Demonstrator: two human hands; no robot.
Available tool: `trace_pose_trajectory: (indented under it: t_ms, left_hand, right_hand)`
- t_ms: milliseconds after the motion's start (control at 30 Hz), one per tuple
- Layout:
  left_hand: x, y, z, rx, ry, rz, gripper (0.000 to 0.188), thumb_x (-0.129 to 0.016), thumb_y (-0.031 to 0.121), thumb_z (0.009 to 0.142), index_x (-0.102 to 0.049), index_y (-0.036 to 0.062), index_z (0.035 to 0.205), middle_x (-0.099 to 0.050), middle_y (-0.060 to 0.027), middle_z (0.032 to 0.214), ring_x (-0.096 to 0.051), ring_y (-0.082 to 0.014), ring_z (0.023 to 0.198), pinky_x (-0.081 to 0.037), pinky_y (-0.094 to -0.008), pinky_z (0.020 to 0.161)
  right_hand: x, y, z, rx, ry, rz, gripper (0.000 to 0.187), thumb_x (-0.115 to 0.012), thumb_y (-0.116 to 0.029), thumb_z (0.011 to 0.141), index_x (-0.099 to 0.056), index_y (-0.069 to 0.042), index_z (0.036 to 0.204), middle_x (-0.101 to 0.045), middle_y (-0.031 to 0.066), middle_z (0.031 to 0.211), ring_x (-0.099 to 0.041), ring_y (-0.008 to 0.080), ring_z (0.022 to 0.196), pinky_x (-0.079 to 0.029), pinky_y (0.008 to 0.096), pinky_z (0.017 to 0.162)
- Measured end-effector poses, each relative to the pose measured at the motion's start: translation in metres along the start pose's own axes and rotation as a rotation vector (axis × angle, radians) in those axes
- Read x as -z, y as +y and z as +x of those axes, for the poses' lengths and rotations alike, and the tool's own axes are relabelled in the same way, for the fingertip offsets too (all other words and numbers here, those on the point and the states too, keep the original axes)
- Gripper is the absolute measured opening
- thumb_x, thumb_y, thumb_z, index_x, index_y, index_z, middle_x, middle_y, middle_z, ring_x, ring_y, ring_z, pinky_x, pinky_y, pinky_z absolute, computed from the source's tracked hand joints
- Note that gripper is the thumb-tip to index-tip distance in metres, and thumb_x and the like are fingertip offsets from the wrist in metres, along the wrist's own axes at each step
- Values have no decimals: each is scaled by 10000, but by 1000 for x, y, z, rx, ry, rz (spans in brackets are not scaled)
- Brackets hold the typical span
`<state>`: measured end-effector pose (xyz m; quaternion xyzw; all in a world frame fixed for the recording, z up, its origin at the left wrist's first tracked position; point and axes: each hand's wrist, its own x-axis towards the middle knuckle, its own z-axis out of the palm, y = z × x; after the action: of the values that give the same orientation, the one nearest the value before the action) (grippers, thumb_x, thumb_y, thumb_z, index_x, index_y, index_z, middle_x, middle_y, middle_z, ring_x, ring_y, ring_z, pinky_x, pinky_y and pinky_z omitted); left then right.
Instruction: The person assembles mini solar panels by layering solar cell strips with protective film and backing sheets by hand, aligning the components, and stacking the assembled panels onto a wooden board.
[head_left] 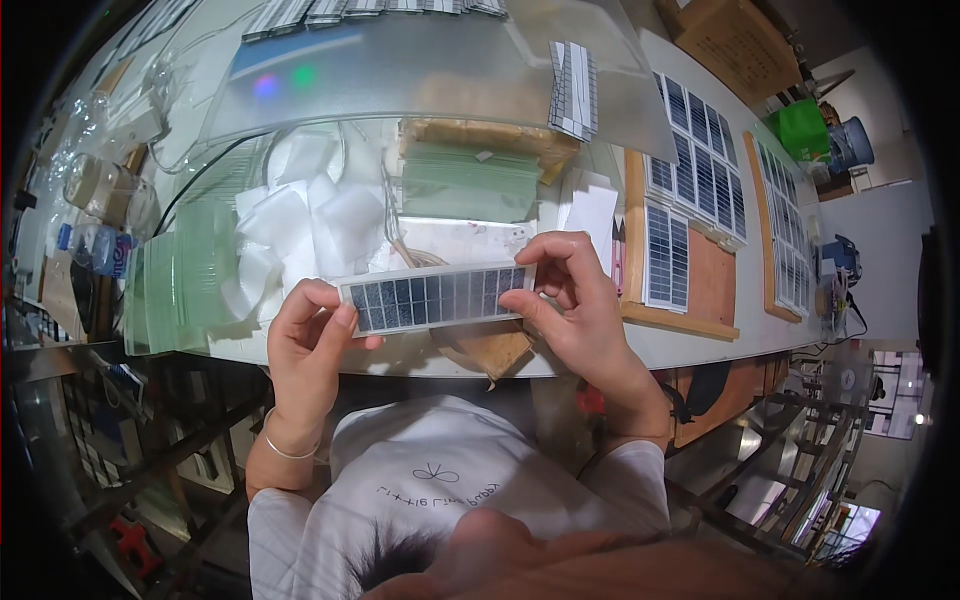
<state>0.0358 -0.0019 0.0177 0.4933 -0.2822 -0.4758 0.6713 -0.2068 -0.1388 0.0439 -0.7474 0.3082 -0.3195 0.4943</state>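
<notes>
Holding a long, narrow solar panel strip [435, 297] level above the near edge of the surface [700, 350], the two hands grip it by its ends. The left hand [305, 340] pinches the left end, thumb on the lower edge and fingers curled behind; a thin bangle [285, 450] circles that wrist. The right hand [570, 300] clamps the right end between thumb and bent fingers. The strip's dark gridded face points up toward the camera.

Just beyond the strip lies a heap of white foam squares [300, 230], with a stack of pale green sheets [175, 285] to its left and another green stack [470, 180] farther back. To the right, small solar panels [690, 170] lie in rows on wooden boards [705, 290]. A frosted plastic sheet [430, 70] spans the far part of the surface, carrying a bundle of narrow strips [573, 90]. A brown block [495, 350] sits under the strip at the surface edge.
</notes>
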Motion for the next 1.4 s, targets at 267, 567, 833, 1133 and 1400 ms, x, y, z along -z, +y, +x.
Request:
trace_pose_trajectory:
  t_ms: [267,567,833,1133,1400]
  left_hand:
    - [1,0,0,6,-18,-9,38,-593,32,1029,-565,21,1007,-674,-61,992,-688,-125,861,-635,-282,717]
    - [8,-9,2,17,7,-35,38,-600,14,1016,-566,30,1015,-674,-58,982,-693,-120,829,-628,-264,681]
    - [6,-10,3,40,18,-17,32,-591,30,1024,-560,36,1032,-681,-59,990,-691,-103,824,-627,-262,671]
    - [4,-14,3,65,-33,-32,37,-595,39,1023,-558,40,1023,-687,-61,1010,-682,-92,835,-618,-258,664]
    - [-10,-18,-2,156,-66,27,80,-592,39,1031,-542,23,971,-698,-85,924,-662,-119,723,-573,-244,655]
  right_hand:
    - [-1,-5,0,-17,4,30,371,-765,1,901,-536,-27,1191,-575,56,1065,-625,113,892,-572,265,761]
    - [0,-6,1,-41,-50,128,360,-727,25,927,-513,-29,1211,-587,73,1094,-629,128,948,-554,259,783]
    - [2,-5,2,-90,-55,147,344,-710,19,949,-497,-31,1215,-597,77,1070,-586,98,848,-530,261,745]
    - [7,-3,-4,-105,-53,129,322,-686,10,971,-489,-34,1222,-582,79,1048,-576,91,826,-520,247,725]
    - [15,3,-20,-264,-37,128,291,-694,-2,964,-529,-26,1203,-594,63,1029,-558,55,771,-497,220,684]
